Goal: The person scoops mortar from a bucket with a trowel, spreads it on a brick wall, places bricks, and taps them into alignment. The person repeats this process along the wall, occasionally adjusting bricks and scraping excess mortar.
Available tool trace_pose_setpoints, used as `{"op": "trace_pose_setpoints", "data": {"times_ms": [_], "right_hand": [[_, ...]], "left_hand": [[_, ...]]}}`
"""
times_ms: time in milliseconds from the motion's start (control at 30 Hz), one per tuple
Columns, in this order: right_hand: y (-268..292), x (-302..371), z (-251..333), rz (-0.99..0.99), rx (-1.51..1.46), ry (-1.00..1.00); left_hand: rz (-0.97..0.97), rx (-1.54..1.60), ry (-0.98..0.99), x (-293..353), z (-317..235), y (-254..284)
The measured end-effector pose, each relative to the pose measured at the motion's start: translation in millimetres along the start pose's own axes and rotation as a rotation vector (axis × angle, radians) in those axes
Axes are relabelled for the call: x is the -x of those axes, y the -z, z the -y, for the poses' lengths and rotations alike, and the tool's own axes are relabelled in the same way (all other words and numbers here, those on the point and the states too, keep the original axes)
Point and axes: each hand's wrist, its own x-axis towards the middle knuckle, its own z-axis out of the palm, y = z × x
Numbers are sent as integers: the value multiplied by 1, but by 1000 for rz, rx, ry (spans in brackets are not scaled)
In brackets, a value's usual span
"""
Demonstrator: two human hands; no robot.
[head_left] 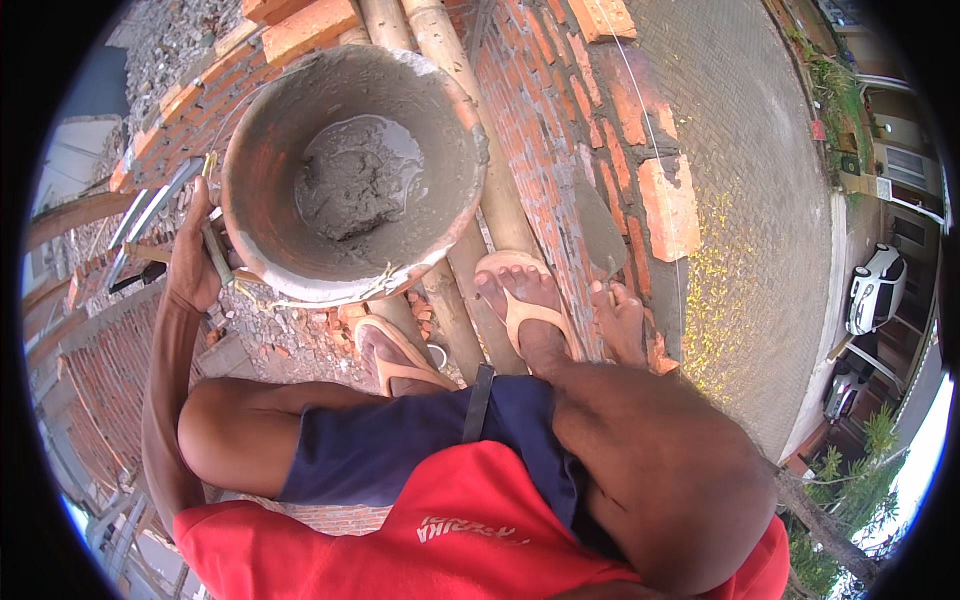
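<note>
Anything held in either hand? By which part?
Left hand: at the handle on the left of the bucket, grip unclear. Right hand: beside what looks like a trowel blade; can't tell whether held.

The round, reddish-brown, mortar-crusted basin sat mouth-up over pale bamboo poles, lumpy wet grey mortar inside, while a leaf-shaped grey trowel blade lay against red brickwork.

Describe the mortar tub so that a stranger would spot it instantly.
Start with the bamboo poles running up the picture, just left of the central brick wall. Overlapping them in the upper left, next to the person's left hand, is the mortar tub. Unlike the poles and bricks around it, it is wide, round and open-topped, with wet grey mortar inside.
</note>
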Motion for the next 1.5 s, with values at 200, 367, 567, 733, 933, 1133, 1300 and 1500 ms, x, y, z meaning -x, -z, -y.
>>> {"op": "trace_pose_setpoints", "data": {"times_ms": [200, 367, 567, 733, 933, 1133, 1300, 1500], "right_hand": [[107, 10, 127, -232, 252, 655], [102, -35, 260, -338, 860, 1208], [67, -50, 292, 177, 1010, 1139], [82, -64, 278, 469, 782, 870], [87, -90, 245, 732, 366, 755], [109, -84, 210, 632, -3, 810], [155, -66, 173, 584, -165, 388], [196, -71, 141, 106, -357, 122]], "left_hand": [[3, -107, -161, 8, -15, -63], [98, -120, -254, 26, -17, -93], [117, -206, -218, 33, -17, -109], [200, -305, -378, 36, -22, -129], [172, -380, -421, 28, -24, -128], [8, -317, -285, 25, -31, -113], [-123, -100, -206, 17, -29, -111], [-128, -124, -208, 16, -27, -97]]}}
